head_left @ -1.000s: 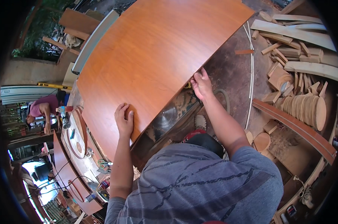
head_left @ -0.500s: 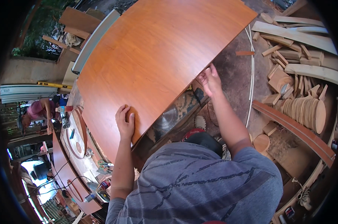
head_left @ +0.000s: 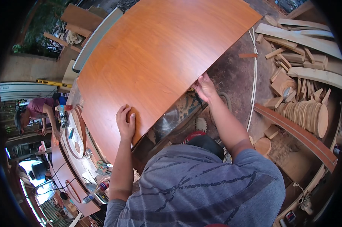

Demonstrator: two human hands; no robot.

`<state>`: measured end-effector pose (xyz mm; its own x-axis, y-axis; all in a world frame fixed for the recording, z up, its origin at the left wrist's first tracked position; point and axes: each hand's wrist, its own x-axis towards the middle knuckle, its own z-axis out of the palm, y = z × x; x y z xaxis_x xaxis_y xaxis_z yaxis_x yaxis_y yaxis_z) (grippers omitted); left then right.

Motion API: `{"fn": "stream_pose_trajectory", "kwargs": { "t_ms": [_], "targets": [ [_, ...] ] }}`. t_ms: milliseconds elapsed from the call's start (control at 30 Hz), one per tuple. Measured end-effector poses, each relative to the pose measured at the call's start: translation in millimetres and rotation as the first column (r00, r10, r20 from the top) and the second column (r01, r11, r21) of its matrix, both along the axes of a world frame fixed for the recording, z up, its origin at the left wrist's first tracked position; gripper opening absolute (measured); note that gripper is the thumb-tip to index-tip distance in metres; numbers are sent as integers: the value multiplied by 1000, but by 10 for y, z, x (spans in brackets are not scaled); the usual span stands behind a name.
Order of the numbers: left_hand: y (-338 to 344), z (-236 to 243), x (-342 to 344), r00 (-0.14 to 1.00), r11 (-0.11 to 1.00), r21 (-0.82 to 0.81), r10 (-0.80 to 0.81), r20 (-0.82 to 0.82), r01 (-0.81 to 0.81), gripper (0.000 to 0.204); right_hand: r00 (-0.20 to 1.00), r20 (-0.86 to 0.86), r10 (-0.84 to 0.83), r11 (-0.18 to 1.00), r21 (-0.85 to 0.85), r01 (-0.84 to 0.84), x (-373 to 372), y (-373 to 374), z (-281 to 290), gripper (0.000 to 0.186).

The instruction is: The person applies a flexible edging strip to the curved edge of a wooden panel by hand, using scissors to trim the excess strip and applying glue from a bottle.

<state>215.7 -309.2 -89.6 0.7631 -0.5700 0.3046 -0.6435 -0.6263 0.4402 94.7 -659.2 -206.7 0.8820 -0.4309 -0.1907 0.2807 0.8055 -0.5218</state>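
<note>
A large orange-brown wood-grain panel (head_left: 152, 53) slants across the upper middle of the view. My left hand (head_left: 125, 123) rests on its top face close to the near edge, with the fingers laid down and the thumb apart. Further along the same edge, my right hand (head_left: 205, 89) grips the panel, thumb above and fingers curled beneath, where the board hides part of them. A round metal saw blade (head_left: 169, 118) shows just under the near edge, between my two hands, on a worn, patchy machine top (head_left: 186, 105).
A grey metal rail (head_left: 97, 39) runs along the panel's far left side. Wood offcuts (head_left: 292, 56) and stacked round discs (head_left: 303, 117) lie at right, beside a curved brown strip (head_left: 299, 136). At left, another person (head_left: 42, 109) leans over a bench holding scissors (head_left: 103, 165).
My right hand has shifted slightly left and nearer along the panel edge. My left hand has barely moved. The person at left has reached an arm further over the bench.
</note>
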Motion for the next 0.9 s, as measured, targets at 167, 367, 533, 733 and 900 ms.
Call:
{"fn": "stream_pose_trajectory", "kwargs": {
  "t_ms": [167,367,533,733,900],
  "targets": [
    [29,-24,2,1000,1000,-7,4,13,-4,27,998,-8,-57,992,-117,56,2,-70,55,82],
    [35,-42,3,999,1000,-6,13,36,-13,28,985,50,-164,981,-92,169,19,-210,157,84],
    [28,-33,3,999,1000,-8,17,30,-17,29,999,-25,-45,988,-147,41,5,268,107,82],
    [7,-18,-9,1000,1000,3,17,25,-17,28,995,1,-97,981,-167,95,11,346,161,83],
    [-5,-18,-19,1000,1000,-11,12,27,-11,28,989,19,-144,984,-103,145,35,513,118,82]
  ]
}}
